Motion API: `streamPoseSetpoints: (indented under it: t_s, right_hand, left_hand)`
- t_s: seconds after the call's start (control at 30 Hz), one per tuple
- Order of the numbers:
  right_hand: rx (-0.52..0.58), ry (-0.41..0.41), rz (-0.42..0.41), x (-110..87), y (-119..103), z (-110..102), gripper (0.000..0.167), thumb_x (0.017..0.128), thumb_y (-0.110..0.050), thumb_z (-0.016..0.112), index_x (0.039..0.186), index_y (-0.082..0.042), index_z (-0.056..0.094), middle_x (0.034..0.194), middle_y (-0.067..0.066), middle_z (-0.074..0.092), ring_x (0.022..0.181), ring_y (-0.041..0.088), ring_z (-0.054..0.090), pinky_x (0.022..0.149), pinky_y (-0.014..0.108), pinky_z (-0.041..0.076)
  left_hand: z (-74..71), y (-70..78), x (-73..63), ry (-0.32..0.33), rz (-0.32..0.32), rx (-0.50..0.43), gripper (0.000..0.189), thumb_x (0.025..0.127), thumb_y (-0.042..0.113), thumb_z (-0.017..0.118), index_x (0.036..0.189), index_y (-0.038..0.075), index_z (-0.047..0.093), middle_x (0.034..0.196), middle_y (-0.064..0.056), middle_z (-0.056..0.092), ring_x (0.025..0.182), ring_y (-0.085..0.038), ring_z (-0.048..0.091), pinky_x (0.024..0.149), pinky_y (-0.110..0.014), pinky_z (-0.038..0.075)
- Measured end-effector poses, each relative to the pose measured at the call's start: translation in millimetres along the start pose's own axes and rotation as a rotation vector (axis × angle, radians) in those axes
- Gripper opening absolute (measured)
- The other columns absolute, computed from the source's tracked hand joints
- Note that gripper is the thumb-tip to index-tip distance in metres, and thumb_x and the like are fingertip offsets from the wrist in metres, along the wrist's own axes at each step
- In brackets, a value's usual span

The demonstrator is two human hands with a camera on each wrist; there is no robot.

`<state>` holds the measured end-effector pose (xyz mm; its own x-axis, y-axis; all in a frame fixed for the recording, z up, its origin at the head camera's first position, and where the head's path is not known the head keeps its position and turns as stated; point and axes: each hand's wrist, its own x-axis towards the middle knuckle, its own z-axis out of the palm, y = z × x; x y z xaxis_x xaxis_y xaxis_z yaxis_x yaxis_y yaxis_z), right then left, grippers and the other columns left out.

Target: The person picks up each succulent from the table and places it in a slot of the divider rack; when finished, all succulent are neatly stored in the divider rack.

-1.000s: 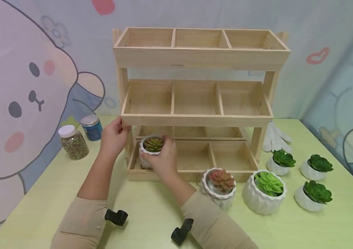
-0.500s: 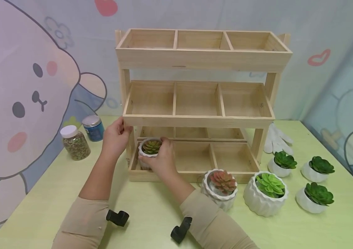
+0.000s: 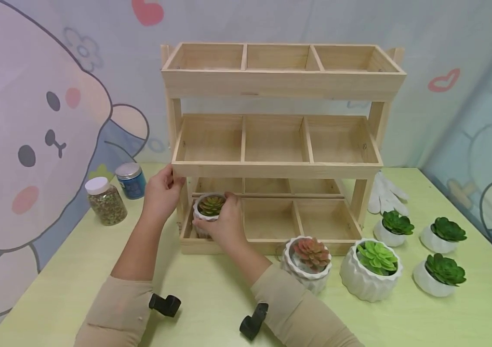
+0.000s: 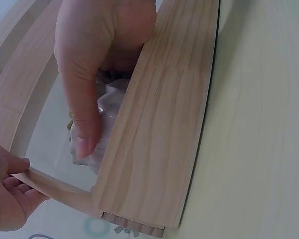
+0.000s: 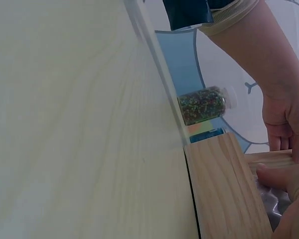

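While the left hand (image 3: 162, 195) pinches the left upright (image 3: 182, 207) of the tiered wooden rack (image 3: 276, 170), the right hand's (image 3: 227, 219) fingers grasp a white-potted brownish-green succulent (image 3: 210, 207) inside the bottom tier's left front compartment. On the desk (image 3: 204, 289), just before the rack, stand a red succulent (image 3: 312, 253) and a bright green succulent (image 3: 377, 257) in scalloped pots.

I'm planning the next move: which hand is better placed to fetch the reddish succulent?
Likely the right hand: it's nearer the reddish succulent, though gripping a white pot. The left hand holds the shelf, farther off.
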<state>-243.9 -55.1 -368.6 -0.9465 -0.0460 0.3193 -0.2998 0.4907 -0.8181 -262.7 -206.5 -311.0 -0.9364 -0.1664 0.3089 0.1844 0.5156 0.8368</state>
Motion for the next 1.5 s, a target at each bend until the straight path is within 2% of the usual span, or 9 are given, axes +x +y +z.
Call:
streamPoseSetpoints:
  t_s: [0.27, 0.5, 0.63, 0.83, 1.0, 1.1, 1.27, 1.37, 1.5]
  right_hand:
    - [0.031, 0.038, 0.046, -3.1, -8, -13, 0.102, 0.059, -0.035, 0.09, 0.134, 0.006, 0.034, 0.125, 0.019, 0.042, 0.113, 0.03, 0.045, 0.097, 0.04, 0.042]
    - [0.174, -0.049, 0.078, -18.5, -25, -50, 0.099, 0.06, -0.035, 0.089, 0.136, 0.001, 0.036, 0.131, 0.016, 0.042, 0.118, 0.029, 0.043, 0.098, 0.041, 0.041]
    - [0.19, -0.133, 0.097, -31.9, -30, -74, 0.1, 0.061, -0.037, 0.088, 0.14, -0.005, 0.036, 0.137, 0.008, 0.042, 0.127, 0.024, 0.039, 0.104, 0.04, 0.035]
    - [0.194, -0.186, 0.048, -53.5, -31, -112, 0.099, 0.058, -0.037, 0.09, 0.138, -0.009, 0.04, 0.136, 0.001, 0.046, 0.127, 0.019, 0.039, 0.107, 0.038, 0.031]
    - [0.268, -0.228, -0.007, -72.0, -25, -143, 0.095, 0.06, -0.03, 0.089, 0.138, -0.01, 0.038, 0.137, -0.003, 0.043, 0.13, 0.016, 0.035, 0.11, 0.034, 0.025]
    - [0.28, -0.24, -0.051, -81.9, -19, -156, 0.09, 0.063, -0.023, 0.088, 0.136, -0.009, 0.039, 0.138, -0.001, 0.042, 0.132, 0.017, 0.033, 0.11, 0.037, 0.024]
    - [0.269, -0.204, -0.141, -91.1, -5, -175, 0.086, 0.064, -0.013, 0.087, 0.135, -0.008, 0.04, 0.139, -0.001, 0.043, 0.132, 0.017, 0.035, 0.101, 0.047, 0.038]
    - [0.229, -0.159, -0.204, -90.5, 4, -186, 0.082, 0.065, -0.013, 0.087, 0.134, -0.008, 0.042, 0.137, -0.001, 0.045, 0.13, 0.017, 0.037, 0.098, 0.035, 0.042]
    - [0.117, -0.105, -0.249, -87.6, 16, -198, 0.081, 0.064, -0.019, 0.087, 0.132, -0.008, 0.044, 0.134, -0.001, 0.047, 0.128, 0.017, 0.04, 0.103, 0.022, 0.034]
  left_hand:
    - [0.8, -0.6, -0.3, -0.005, 0.014, -0.018, 0.04, 0.096, 0.008, 0.053, 0.135, 0.003, 0.048, 0.127, -0.017, 0.055, 0.116, -0.03, 0.053, 0.095, -0.045, 0.044]
    - [0.1, -1.6, 0.3, -0.003, 0.017, -0.017, 0.039, 0.095, 0.007, 0.053, 0.134, 0.002, 0.049, 0.126, -0.017, 0.056, 0.115, -0.029, 0.054, 0.095, -0.044, 0.043]
    - [0.4, -2.7, 0.3, -0.013, 0.002, -0.03, 0.042, 0.096, 0.007, 0.053, 0.137, 0.003, 0.046, 0.129, -0.017, 0.054, 0.117, -0.029, 0.052, 0.096, -0.044, 0.043]
    - [0.6, -2.6, -0.4, -0.014, -0.008, -0.02, 0.045, 0.096, 0.008, 0.052, 0.139, 0.004, 0.043, 0.13, -0.017, 0.053, 0.118, -0.029, 0.051, 0.096, -0.044, 0.043]
    - [-0.3, -2.1, -2.1, -0.01, 0.001, -0.002, 0.044, 0.096, 0.008, 0.052, 0.139, 0.003, 0.044, 0.13, -0.018, 0.053, 0.118, -0.03, 0.051, 0.096, -0.044, 0.043]
    - [-1.2, -2.2, -3.3, -0.009, 0.005, 0.008, 0.044, 0.096, 0.008, 0.052, 0.139, 0.003, 0.044, 0.13, -0.019, 0.052, 0.118, -0.03, 0.051, 0.096, -0.044, 0.043]
    - [-1.9, -2.7, -3.8, -0.016, 0.002, 0.01, 0.046, 0.097, 0.01, 0.051, 0.141, 0.005, 0.041, 0.134, -0.017, 0.049, 0.121, -0.03, 0.048, 0.097, -0.043, 0.042]
    - [-1.8, -2.4, -2.6, -0.015, 0.001, 0.008, 0.046, 0.097, 0.01, 0.051, 0.142, 0.006, 0.041, 0.134, -0.016, 0.05, 0.121, -0.03, 0.048, 0.097, -0.044, 0.042]
    - [-0.5, -1.4, -1.6, -0.015, 0.003, -0.004, 0.046, 0.097, 0.009, 0.051, 0.141, 0.006, 0.041, 0.133, -0.017, 0.05, 0.121, -0.03, 0.049, 0.096, -0.044, 0.042]
